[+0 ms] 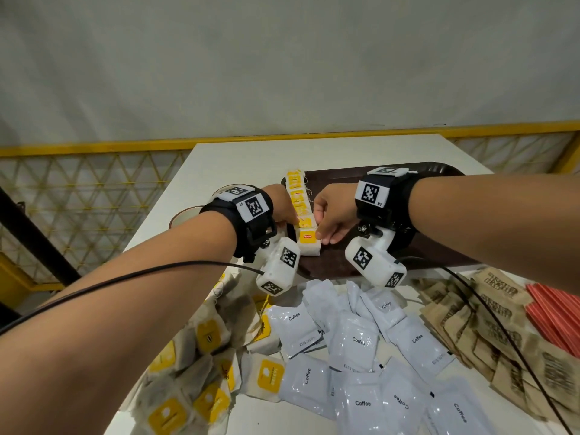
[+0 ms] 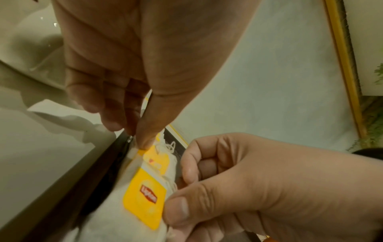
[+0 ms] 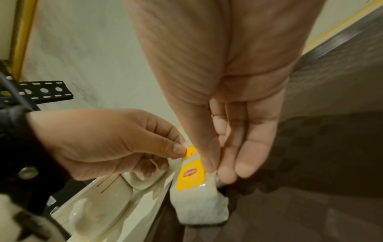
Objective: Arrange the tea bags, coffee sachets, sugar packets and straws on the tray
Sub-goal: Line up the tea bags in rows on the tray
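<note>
Only a row of tea bags (image 1: 299, 211) lines the tray (image 1: 339, 262) at nine o'clock, both the left hand (image 1: 282, 208) and right hand (image 1: 332, 218) pinching the nearest bag, while coffee sachets (image 1: 361, 343), sugar packets (image 1: 489, 324) and straws (image 1: 555, 315) wait on the tabletop (image 1: 251, 152).

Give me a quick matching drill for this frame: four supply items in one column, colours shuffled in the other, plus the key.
Items:
1. tea bag tags
2. coffee sachets
3. sugar packets
4. straws

Colours:
A. red
B. white
C. yellow
D. brown

Pairs: 1-C, 2-B, 3-D, 4-A
</note>
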The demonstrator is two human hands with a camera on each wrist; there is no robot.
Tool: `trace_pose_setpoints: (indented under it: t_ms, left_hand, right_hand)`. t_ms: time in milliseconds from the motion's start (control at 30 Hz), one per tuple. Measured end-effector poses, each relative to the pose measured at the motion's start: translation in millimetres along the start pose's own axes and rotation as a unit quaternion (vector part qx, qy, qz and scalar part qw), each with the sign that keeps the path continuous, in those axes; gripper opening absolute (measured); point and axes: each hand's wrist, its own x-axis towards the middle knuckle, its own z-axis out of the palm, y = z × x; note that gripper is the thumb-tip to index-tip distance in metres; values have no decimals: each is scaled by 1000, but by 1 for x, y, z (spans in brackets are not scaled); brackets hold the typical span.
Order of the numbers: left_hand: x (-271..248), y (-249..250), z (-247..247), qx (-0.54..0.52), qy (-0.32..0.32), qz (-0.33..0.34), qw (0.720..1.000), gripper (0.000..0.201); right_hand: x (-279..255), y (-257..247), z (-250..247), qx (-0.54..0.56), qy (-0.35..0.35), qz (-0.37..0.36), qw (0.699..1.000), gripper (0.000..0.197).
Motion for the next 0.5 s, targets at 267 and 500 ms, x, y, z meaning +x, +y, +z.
trace_pose_setpoints:
  t_ms: [267, 500]
  left_hand:
    - [6, 0, 1, -7, -6, -2, 1000, 31]
    - [8, 0, 3, -9, -22, 4, 1000, 10]
  right_hand:
    - [-2, 5, -2, 36, -4, 3, 999, 20]
    - [-3, 6, 0, 26, -4, 5, 1000, 20]
